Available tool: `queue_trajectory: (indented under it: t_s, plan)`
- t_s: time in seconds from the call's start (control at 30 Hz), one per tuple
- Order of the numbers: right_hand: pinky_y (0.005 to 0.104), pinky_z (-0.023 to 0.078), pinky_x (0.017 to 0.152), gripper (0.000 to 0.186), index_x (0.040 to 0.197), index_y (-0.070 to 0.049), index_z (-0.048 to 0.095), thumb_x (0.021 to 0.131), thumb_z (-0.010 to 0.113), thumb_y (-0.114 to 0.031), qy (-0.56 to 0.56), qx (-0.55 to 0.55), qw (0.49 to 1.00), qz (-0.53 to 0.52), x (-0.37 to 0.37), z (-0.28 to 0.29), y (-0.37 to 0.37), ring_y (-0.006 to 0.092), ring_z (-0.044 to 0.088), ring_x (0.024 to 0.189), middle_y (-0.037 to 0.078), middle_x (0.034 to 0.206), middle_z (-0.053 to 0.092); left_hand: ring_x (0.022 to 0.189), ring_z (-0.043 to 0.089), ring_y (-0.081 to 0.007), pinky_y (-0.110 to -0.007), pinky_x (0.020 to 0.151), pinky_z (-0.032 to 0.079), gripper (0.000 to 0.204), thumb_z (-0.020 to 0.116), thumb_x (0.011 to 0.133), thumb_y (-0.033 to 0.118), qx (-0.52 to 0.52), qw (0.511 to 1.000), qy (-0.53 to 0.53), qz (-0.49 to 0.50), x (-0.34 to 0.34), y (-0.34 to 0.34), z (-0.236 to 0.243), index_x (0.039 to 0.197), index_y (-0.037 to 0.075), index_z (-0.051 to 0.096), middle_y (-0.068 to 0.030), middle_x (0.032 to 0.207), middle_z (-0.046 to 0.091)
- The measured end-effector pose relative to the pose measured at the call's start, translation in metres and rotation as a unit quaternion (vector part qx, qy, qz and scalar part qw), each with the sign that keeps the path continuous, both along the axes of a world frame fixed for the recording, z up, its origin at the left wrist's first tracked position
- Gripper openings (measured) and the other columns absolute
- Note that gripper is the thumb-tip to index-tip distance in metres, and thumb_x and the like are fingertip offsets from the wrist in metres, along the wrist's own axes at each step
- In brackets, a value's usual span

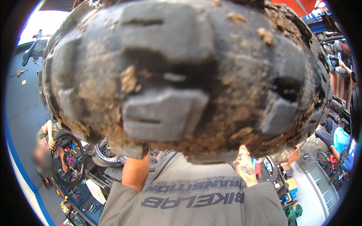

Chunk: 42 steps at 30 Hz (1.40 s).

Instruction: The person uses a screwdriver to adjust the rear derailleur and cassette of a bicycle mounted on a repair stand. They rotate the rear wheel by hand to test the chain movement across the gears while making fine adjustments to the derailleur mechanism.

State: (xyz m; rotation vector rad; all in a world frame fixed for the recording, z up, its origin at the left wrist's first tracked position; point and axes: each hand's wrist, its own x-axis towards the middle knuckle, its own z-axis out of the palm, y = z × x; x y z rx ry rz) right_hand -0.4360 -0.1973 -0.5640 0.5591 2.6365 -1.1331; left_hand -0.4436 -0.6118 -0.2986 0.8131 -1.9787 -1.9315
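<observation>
A thick, knobbly black bike tyre [164,118], caked with brown mud, fills the upper and middle part of the head view, very close and blurred. Below it, my left forearm [135,173] and my tattooed right forearm [246,167] rise from grey sleeves and pass behind the tyre's lower edge. Both my hands are hidden behind it, so I cannot tell whether they touch or grip the wheel. My grey shirt [192,199] shows beneath the tyre.
At left, another person's hand rests on an upright bike wheel [71,158]; tools [88,205] lie below. A saddle [34,49] juts out at upper left. To the right are a round fan [307,156], a white panel [311,192] and a person in a blue shirt [342,147].
</observation>
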Motion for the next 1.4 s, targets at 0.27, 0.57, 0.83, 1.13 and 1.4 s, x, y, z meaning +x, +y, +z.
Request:
queue_trajectory:
  t_s: [0.27, 0.57, 0.83, 1.13, 1.4]
  plan:
    - [0.0579, 0.037, 0.119, 0.087, 0.146, 0.005, 0.053, 0.083, 0.091, -0.041, 0.083, -0.007, 0.996, -0.009, 0.007, -0.006, 0.015, 0.0508, 0.042, 0.138, 0.037, 0.143, 0.049, 0.06, 0.067, -0.0221, -0.034, 0.05, 0.055, 0.017, 0.066, 0.107, 0.019, 0.034, 0.993, 0.078, -0.08, -0.041, 0.015, 0.005, 0.108, 0.002, 0.069, -0.0126, 0.08, 0.07]
    - [0.0537, 0.041, 0.118, 0.082, 0.147, 0.002, 0.054, 0.086, 0.089, -0.04, 0.041, -0.002, 0.999, -0.009, -0.001, 0.022, 0.016, 0.0464, 0.047, 0.137, 0.029, 0.142, 0.048, 0.058, 0.066, -0.0221, -0.033, 0.048, 0.054, 0.021, 0.065, 0.108, 0.021, 0.135, 0.963, 0.178, -0.149, -0.078, 0.024, -0.011, 0.107, 0.001, 0.07, -0.0125, 0.077, 0.07]
    - [0.048, 0.045, 0.118, 0.076, 0.151, -0.001, 0.055, 0.091, 0.086, -0.036, -0.12, 0.019, 0.992, -0.037, -0.007, 0.064, 0.011, 0.0415, 0.053, 0.137, 0.022, 0.147, 0.044, 0.053, 0.065, -0.0211, -0.031, 0.043, 0.052, 0.022, 0.062, 0.108, 0.015, 0.062, 0.981, 0.145, -0.113, -0.09, 0.036, -0.002, 0.1, -0.004, 0.07, -0.0137, 0.073, 0.07]
    - [0.0466, 0.045, 0.118, 0.075, 0.15, -0.001, 0.056, 0.092, 0.086, -0.038, -0.003, 0.037, 0.999, -0.012, 0.004, 0.034, 0.016, 0.0398, 0.052, 0.137, 0.021, 0.146, 0.045, 0.044, 0.062, -0.0179, -0.028, 0.037, 0.047, 0.026, 0.072, 0.104, 0.02, 0.076, 0.993, 0.073, -0.061, -0.098, 0.049, 0.017, 0.099, -0.005, 0.072, -0.0115, 0.064, 0.068]
    - [0.0501, 0.046, 0.118, 0.075, 0.15, -0.001, 0.056, 0.091, 0.087, -0.037, -0.018, 0.036, 0.999, -0.007, 0.006, 0.036, 0.016, 0.0436, 0.051, 0.139, 0.024, 0.148, 0.044, 0.042, 0.06, -0.0156, -0.027, 0.036, 0.043, 0.039, 0.074, 0.103, 0.032, 0.109, 0.994, 0.008, -0.031, -0.111, 0.054, 0.034, 0.103, -0.006, 0.076, -0.0111, 0.063, 0.068]
